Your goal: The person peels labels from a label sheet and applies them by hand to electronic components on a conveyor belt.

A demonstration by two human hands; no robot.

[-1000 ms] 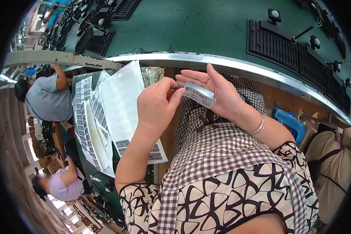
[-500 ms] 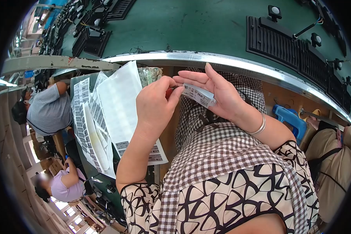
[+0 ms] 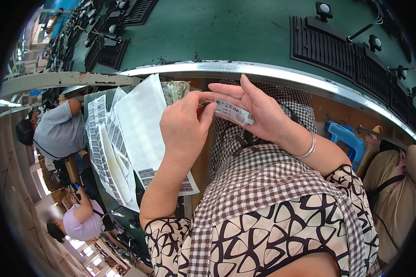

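Observation:
A small silvery printed label with black marks, among them "IP65", lies across the palm of my right hand. That hand is palm up, its fingers stretched to the left and its thumb apart. My left hand shows its back; thumb and forefinger pinch the label's left end, which they partly hide. Beside my left arm are white label sheets with rows of printed stickers, spread on a board that sits lower than the bench.
A green bench with a metal edge runs across the front. Black ribbed lamp housings with sensors stand on it at right, and more at far left. A blue plastic thing is at right. Two people work at left; another sits at right.
The view has shifted slightly. Both hands keep nearly the same pose, with the label tilted a little differently over my right palm.

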